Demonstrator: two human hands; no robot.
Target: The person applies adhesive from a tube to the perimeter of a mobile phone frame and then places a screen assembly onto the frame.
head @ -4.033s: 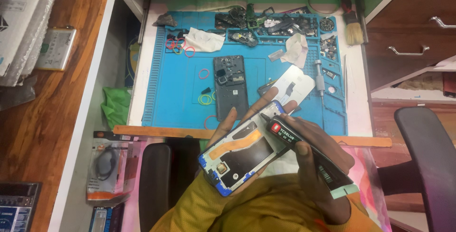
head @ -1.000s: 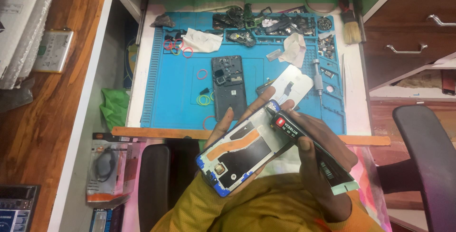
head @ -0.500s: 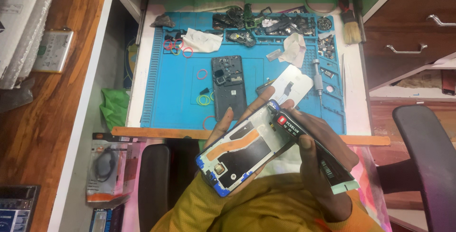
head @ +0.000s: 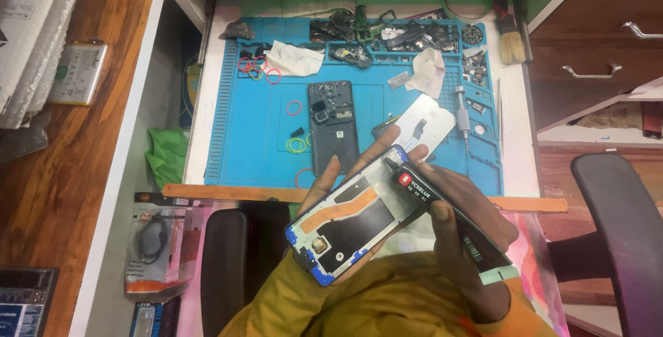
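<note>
Little has shifted: my left hand still cradles the phone frame, below the blue mat. My right hand stays closed around the glue tube, nozzle at the frame's top edge. Squeeze gently, trace steadily.

Left hand holding phone frame, right hand gripping glue tube

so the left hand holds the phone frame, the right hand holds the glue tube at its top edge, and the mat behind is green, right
Not quite: the mat is blue, not green, as the head view shows. The rest stands: the left hand holds the phone frame, and the right hand holds the glue tube at its top edge.
</note>
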